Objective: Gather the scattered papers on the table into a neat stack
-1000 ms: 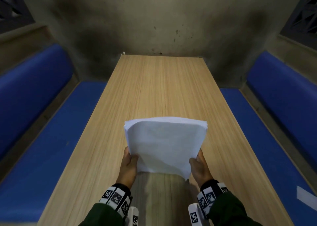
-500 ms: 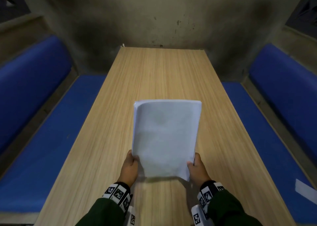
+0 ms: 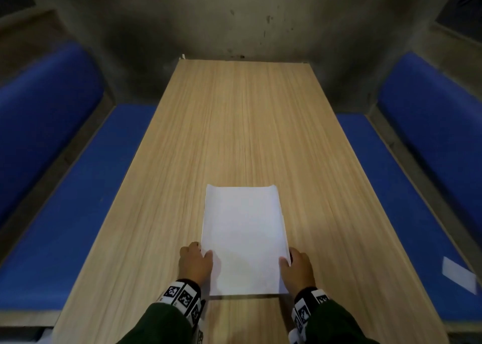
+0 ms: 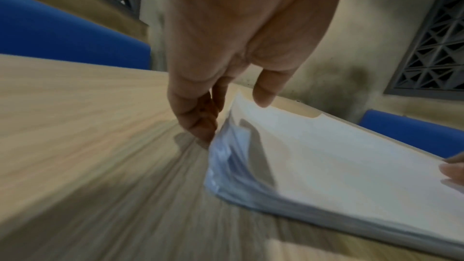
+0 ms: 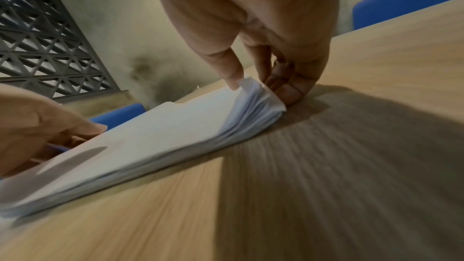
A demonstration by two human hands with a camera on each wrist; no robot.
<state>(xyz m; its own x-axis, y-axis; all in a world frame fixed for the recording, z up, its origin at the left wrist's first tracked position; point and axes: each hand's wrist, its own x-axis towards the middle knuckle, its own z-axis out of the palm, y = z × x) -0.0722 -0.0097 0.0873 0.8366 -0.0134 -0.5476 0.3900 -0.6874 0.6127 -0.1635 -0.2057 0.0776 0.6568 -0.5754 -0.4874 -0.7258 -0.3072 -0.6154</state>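
Long light-wood-grain table (image 3: 242, 135): smooth, matt laminate look. White paper stack (image 3: 243, 239): matt, thin sheets. Blue bench cushions (image 3: 52, 213): matt cloth. Grey wall (image 3: 234, 17): rough, stained.

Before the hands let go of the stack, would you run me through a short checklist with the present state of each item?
1. Stack down on the table: ok, its near part lies flat.
2. Left hand holds the stack's left edge: ok, thumb on top, fingers at the side.
3. Right hand holds the right edge: ok, thumb and fingers pinch it.
4. Edges aligned: not ok, the sheets fan at the right edge and the far corners curl up.
5. No loose sheets left on the table: ok.
6. White sheet on the right bench: cannot tell whether it belongs to the stack.
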